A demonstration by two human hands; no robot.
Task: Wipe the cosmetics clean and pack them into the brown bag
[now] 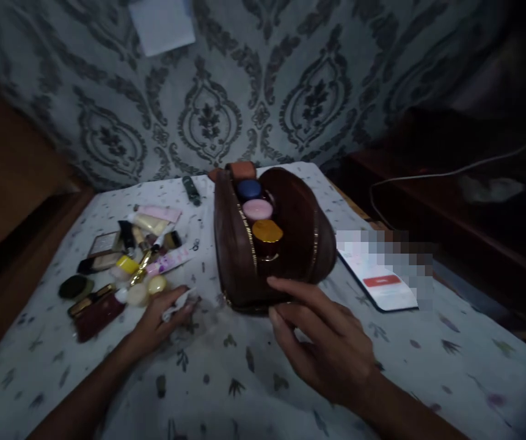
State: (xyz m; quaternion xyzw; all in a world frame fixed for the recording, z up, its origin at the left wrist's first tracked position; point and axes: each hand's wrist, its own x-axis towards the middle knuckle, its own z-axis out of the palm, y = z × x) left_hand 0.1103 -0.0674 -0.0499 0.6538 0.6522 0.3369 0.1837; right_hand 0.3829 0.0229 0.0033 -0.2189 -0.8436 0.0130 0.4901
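A dark brown zippered toiletry bag [235, 263] stands unzipped on the cloth. Three round lids show inside it: a blue lid [248, 189] at the back, a pink lid [258, 209] in the middle and a gold lid [267, 231] in front. My right hand [331, 345] is at the bag's front edge, fingers stretched out and apart, index fingertip against or just before the leather. My left hand [164, 315], left of the bag, is closed on a crumpled white tissue [179, 304]. Close by lie a cream round jar [137, 294] and a yellowish round jar [157, 284].
Several cosmetics, among them a pink tube [159, 212], a square compact [104, 243] and a dark red pouch [100, 316], lie at the left. A lit phone [382, 284] lies right of the bag. A patterned wall [263, 85] rises behind the leaf-printed cloth [217, 391].
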